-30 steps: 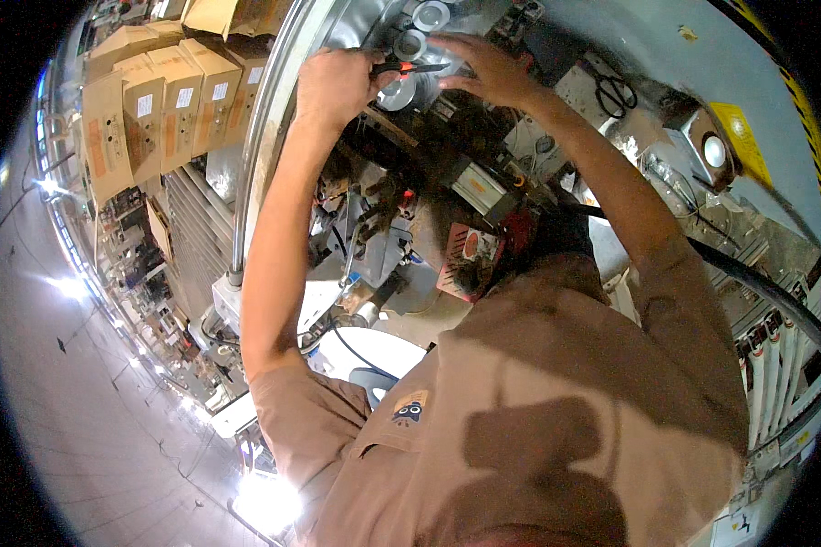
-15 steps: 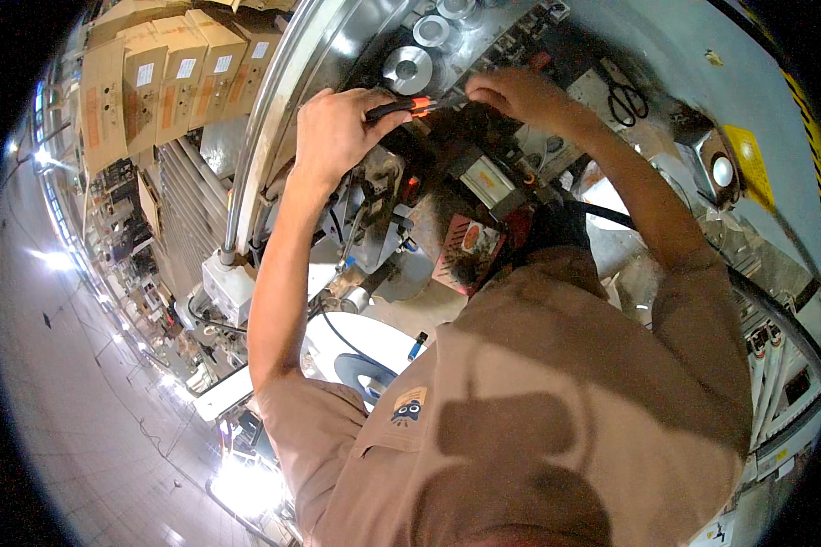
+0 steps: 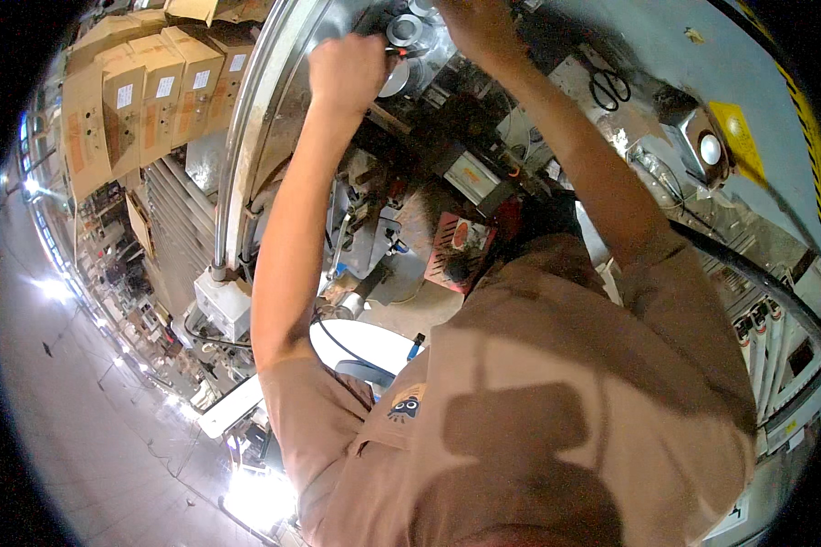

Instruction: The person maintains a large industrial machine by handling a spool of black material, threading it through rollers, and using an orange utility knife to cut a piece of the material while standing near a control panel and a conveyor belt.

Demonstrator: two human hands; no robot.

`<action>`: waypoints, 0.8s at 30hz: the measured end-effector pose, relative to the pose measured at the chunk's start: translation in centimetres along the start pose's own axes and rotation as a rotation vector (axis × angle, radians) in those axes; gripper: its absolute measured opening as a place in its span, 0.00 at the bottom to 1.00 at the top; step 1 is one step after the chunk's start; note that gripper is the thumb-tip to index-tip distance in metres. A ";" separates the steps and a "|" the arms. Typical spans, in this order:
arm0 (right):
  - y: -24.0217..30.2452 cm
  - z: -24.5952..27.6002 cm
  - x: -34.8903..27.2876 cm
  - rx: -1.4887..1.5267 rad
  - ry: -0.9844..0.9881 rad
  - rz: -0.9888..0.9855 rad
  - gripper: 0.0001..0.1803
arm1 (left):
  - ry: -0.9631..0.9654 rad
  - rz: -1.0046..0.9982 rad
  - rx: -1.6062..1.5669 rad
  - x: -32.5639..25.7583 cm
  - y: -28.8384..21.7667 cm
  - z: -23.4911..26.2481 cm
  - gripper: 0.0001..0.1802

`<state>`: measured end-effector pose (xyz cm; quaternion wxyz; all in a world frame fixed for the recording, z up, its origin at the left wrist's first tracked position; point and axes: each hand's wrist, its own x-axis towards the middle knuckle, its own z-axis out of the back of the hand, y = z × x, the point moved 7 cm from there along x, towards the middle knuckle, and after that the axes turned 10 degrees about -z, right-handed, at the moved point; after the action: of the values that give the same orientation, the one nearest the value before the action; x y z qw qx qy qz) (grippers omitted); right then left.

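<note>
Workshop bench, cluttered; boxes (image 3: pixel 119 100) stacked left. Left hand (image 3: pixel 347 73) fisted on a red-handled tool (image 3: pixel 400 53) at silver round fittings (image 3: pixel 403 32), bench top edge. Right hand (image 3: pixel 474 23) beside; finger state unclear. Step: working fitting. Next: steady, controlled tool pressure.

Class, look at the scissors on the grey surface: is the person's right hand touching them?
Apart. The head view shows the scissors lying alone on the grey surface, with the forearm between them and the right hand, which is up at the machine parts.
</note>
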<state>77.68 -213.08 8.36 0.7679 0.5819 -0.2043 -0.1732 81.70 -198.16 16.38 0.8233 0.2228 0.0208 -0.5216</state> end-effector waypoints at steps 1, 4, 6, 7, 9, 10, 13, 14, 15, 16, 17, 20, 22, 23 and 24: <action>-4.1 -0.4 -1.4 -0.231 -0.010 0.037 0.16 | -0.022 -0.045 0.078 1.3 -0.5 -0.5 0.15; -14.9 -4.0 -5.1 0.000 0.059 -0.262 0.20 | 0.019 -0.111 0.216 4.4 -1.6 -2.9 0.15; -14.1 -7.0 -5.8 0.017 0.143 -0.302 0.21 | 0.038 -0.021 0.148 3.6 0.1 -4.6 0.12; -13.6 -8.4 -6.3 0.027 0.187 -0.321 0.22 | 0.049 0.025 0.116 2.8 0.9 -5.2 0.11; -18.2 -8.9 -5.7 -0.404 0.141 -0.018 0.28 | 0.033 -0.013 0.077 5.1 -0.8 -4.7 0.11; -17.4 -9.8 -5.5 -0.227 0.122 -0.041 0.29 | 0.043 -0.009 0.066 4.6 -0.7 -4.9 0.11; -16.0 -10.2 -6.1 -0.203 -0.303 0.161 0.32 | 0.040 -0.020 0.047 5.5 -1.6 -4.3 0.11; -17.3 -10.3 -6.3 -0.059 -0.202 0.096 0.33 | 0.034 -0.024 0.040 6.0 -2.0 -4.1 0.11; -18.4 -9.9 -6.2 0.080 -0.104 0.033 0.35 | 0.072 -0.037 0.025 6.9 -2.5 -3.8 0.11; -10.4 -11.9 -7.3 0.115 0.262 -0.168 0.35 | 0.183 0.090 0.014 2.2 1.2 -5.7 0.11; -10.7 -10.2 -7.0 0.005 0.417 -0.161 0.35 | 0.213 0.095 -0.005 2.8 1.0 -5.1 0.11; -12.8 -8.8 -6.1 -0.236 0.613 -0.204 0.34 | 0.177 0.078 0.078 3.4 0.9 -5.2 0.12; -15.8 -7.6 -4.4 -0.300 0.355 -0.355 0.34 | 0.200 0.049 0.054 4.3 -0.3 -4.5 0.14; -21.0 -5.4 -3.3 -0.358 0.126 -0.333 0.35 | 0.167 -0.023 0.048 7.4 -2.4 -2.8 0.14; -18.6 -7.4 -3.4 -0.238 0.095 -0.237 0.36 | 0.190 -0.027 0.052 6.9 -1.9 -3.4 0.16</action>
<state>78.09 -210.16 -11.73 0.8144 0.5143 -0.0758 -0.2577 83.89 -203.36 10.83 0.8044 0.2926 0.0882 -0.5094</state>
